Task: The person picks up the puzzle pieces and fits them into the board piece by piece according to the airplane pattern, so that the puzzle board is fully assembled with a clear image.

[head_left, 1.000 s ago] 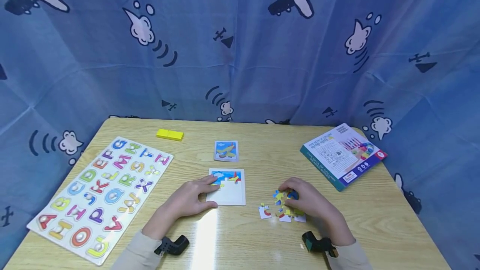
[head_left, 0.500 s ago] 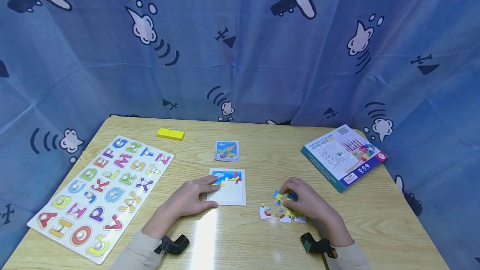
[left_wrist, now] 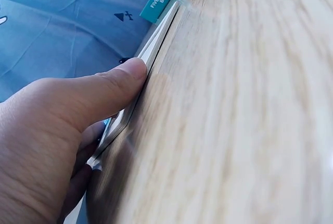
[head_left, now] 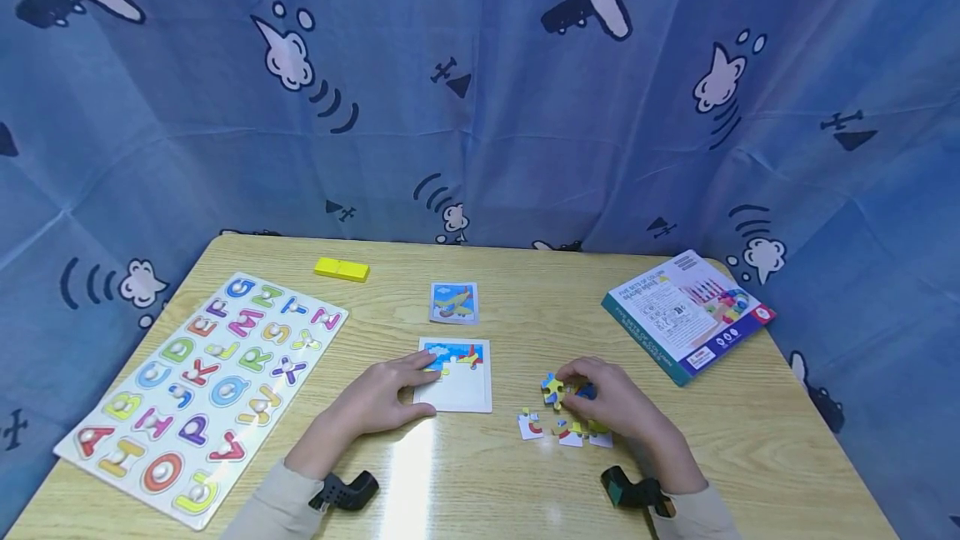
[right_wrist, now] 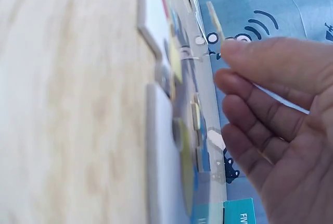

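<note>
My right hand [head_left: 607, 397] pinches a yellow-and-blue jigsaw piece [head_left: 552, 390] between thumb and fingers. In the right wrist view that piece [right_wrist: 214, 20] stands up thin and edge-on above the thumb tip, over the loose pieces. Under and beside this hand lie several jigsaw pieces [head_left: 529, 426] in white, red, yellow and blue. My left hand [head_left: 386, 394] rests on the left side of a white puzzle board [head_left: 465, 394], fingers over its surface, thumb at the near left corner. Sky and a red-and-yellow plane part fill the board's upper strip; its lower part is bare white.
Behind the board lies a small card picturing a yellow plane [head_left: 453, 303]. A letter board [head_left: 202, 394] covers the left side of the table. A yellow block [head_left: 341, 269] sits at the back left, and a teal-edged box [head_left: 686, 311] at the back right.
My right hand has lifted the yellow-and-blue piece out of the pile and brought it slightly left, turning it. My left hand has stayed on the puzzle board.
</note>
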`<state>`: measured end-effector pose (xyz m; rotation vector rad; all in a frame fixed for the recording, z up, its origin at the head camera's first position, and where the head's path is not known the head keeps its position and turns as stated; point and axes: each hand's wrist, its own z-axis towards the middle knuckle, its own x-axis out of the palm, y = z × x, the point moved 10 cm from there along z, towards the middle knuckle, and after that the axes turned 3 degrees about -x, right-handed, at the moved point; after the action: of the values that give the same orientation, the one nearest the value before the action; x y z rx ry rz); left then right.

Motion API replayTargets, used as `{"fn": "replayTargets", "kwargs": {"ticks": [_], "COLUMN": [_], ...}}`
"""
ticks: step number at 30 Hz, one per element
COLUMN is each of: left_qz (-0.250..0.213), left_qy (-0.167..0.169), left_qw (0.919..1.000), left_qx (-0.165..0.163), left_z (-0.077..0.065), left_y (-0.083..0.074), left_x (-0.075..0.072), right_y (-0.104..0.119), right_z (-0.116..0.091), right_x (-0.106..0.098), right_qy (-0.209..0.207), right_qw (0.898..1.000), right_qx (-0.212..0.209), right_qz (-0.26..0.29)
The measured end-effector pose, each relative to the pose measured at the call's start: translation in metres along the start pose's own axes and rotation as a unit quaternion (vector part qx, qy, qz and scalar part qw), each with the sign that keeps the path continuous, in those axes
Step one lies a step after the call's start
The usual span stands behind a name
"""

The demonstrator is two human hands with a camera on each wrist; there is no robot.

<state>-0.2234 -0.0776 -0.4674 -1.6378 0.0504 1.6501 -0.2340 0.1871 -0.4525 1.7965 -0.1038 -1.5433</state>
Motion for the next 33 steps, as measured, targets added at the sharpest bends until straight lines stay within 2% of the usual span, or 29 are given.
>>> {"fn": "replayTargets", "kwargs": {"ticks": [8, 17, 33], "left_qz": [0.005, 0.006, 0.008], "left_qy": [-0.005, -0.005, 0.000], "left_qw": [1.0000, 0.9999, 1.0000], "left_qx": [0.006, 0.008, 0.000], "left_z": [-0.001, -0.001, 0.001], "left_y": [-0.001, -0.002, -0.001], "left_x": [0.000, 0.000, 0.001], "right_y": [0.009, 0.030, 0.080], "right_z": [0.000, 0.009, 0.050], "right_x": [-0.004, -0.003, 0.018], "right_qy": [-0.029, -0.034, -0.026], "right_qw": [0.998, 0.994, 0.994], "right_qx": [-0.045, -0.086, -0.096], "right_qz": [0.019, 0.061, 0.048]}}
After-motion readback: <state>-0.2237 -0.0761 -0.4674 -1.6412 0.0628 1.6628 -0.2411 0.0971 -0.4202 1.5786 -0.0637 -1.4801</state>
